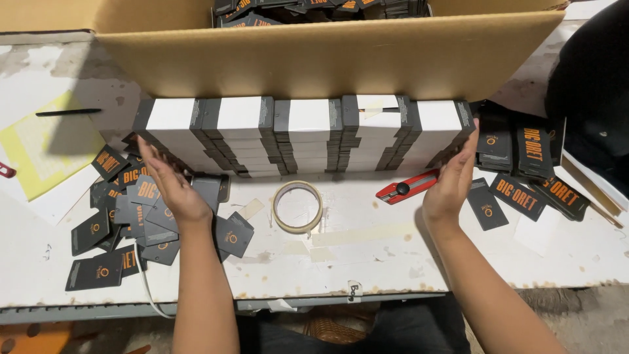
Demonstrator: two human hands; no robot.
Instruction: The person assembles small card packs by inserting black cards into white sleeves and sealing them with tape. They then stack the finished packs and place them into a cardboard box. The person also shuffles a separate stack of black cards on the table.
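Note:
A long block of stacked small boxes [308,134], white on top with dark grey edges, stands on the worn white table [367,262] against a cardboard carton [327,59]. My left hand [171,187] presses flat against the block's left end, fingers spread. My right hand [452,180] presses flat against its right end. Both palms face inward, squeezing the row between them. Neither hand holds anything else.
A roll of masking tape [297,206] and a red utility knife [406,187] lie in front of the block. Dark grey tags with orange print are scattered at the left [131,223] and right [524,177]. A black pen [67,112] lies on yellow paper at far left.

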